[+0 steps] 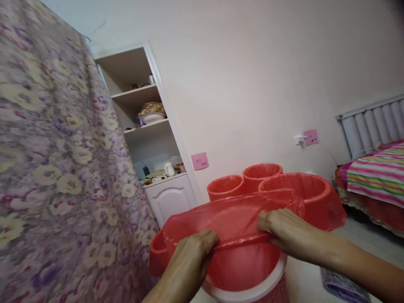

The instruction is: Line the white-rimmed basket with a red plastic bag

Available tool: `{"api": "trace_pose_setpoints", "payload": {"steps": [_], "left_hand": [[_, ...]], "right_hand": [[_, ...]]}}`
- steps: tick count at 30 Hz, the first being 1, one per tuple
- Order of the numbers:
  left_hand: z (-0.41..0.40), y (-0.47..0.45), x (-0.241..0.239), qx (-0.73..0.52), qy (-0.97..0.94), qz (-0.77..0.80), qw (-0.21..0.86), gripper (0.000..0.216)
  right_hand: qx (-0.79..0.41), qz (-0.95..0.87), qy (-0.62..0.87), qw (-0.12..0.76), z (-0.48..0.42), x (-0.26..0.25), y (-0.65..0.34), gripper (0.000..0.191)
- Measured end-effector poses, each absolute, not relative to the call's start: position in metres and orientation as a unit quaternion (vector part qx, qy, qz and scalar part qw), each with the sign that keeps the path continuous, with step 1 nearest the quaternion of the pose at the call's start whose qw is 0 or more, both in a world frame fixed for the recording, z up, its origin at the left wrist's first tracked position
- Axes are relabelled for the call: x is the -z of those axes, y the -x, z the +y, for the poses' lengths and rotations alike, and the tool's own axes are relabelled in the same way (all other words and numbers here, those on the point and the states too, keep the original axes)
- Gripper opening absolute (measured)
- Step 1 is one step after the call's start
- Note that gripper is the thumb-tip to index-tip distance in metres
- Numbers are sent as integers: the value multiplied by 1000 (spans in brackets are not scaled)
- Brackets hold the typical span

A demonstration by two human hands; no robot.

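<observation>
A thin red plastic bag (233, 216) is stretched over the mouth of a red mesh basket with a white rim (252, 290) right below me. My left hand (192, 256) pinches the bag's near edge at the left. My right hand (280, 229) grips the same edge a little to the right. The bag hides most of the basket's inside.
Three more red mesh baskets (225, 185) (261, 170) (303, 187) stand behind against the wall. A flowered curtain (57, 168) hangs at the left. White shelves and a cabinet (170, 195) stand beyond it. A bed with striped bedding (375, 172) is at the right.
</observation>
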State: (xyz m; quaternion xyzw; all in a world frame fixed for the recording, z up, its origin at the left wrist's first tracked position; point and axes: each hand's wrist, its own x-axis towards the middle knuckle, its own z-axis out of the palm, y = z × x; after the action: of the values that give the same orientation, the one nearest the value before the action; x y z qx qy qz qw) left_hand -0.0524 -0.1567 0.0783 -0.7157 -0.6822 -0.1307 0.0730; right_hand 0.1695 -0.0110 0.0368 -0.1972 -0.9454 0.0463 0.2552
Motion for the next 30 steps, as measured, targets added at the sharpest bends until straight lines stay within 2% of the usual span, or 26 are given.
{"api": "trace_pose_setpoints", "payload": {"steps": [5, 6, 8, 9, 11, 14, 17, 20, 23, 27, 29, 30], "left_hand": [[-160, 64, -81, 158, 720, -675, 10, 11], [-161, 66, -80, 152, 720, -677, -14, 21], [-165, 67, -79, 121, 711, -691, -44, 54], [-167, 66, -78, 98, 710, -696, -49, 51], [-169, 64, -77, 72, 723, -685, -50, 18], [-171, 62, -76, 115, 753, -645, -62, 17], [-172, 68, -70, 170, 750, -632, -91, 11], [-173, 81, -56, 194, 714, -663, -113, 6], [-176, 90, -42, 221, 691, -676, -128, 23], [-182, 79, -36, 214, 676, -679, -188, 46], [-184, 69, -35, 184, 681, -685, -185, 58], [-184, 66, -33, 172, 692, -681, -166, 54]], "right_hand": [[-105, -934, 178, 291, -8, -39, -179, 14], [-110, -936, 178, 282, -7, -36, -180, 15], [-116, -943, 182, 254, -6, -29, -183, 27], [-120, -947, 181, 238, -6, -26, -185, 33], [-130, -954, 173, 209, -9, -22, -188, 32], [-148, -953, 147, 217, -14, -23, -193, 20], [-196, -939, 133, 251, -17, -28, -196, 20], [-270, -921, 145, 239, -20, -28, -200, 18], [-319, -903, 170, 233, -23, -22, -204, 8], [-339, -896, 175, 229, -25, -11, -204, 5], [-336, -902, 169, 211, -26, -8, -201, 16], [-327, -908, 162, 207, -28, -7, -199, 21]]}}
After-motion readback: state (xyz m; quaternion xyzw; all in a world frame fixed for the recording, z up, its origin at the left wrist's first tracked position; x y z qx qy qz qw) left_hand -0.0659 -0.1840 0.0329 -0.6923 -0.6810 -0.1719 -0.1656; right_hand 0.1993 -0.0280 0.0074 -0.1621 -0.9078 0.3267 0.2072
